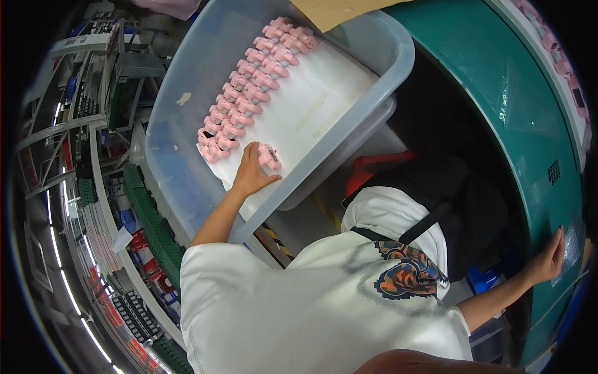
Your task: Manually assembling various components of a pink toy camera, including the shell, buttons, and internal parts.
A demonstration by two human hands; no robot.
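Note:
My left hand (252, 174) reaches into a translucent plastic bin (162, 131), its thumb and fingers spread apart. Just beyond the fingers, a single pink plastic piece (269, 157) lies on the white sheet (324, 87), with a small dark part on it. Two close rows of similar pink pieces (249, 90) run along the sheet to the left and away from me. My right hand (548, 258) is far to the right at the green table (492, 81), fingers bent together beside a clear bubble-textured bag (570, 252). Whatever its fingertips grip is hidden.
A piece of brown cardboard (336, 11) overhangs the bin's far rim. Another bin sits beneath this one. More pink pieces (554, 50) line the table's far side. A red object (374, 171) and black cloth (479, 212) lie between bin and table. Racks stand at left.

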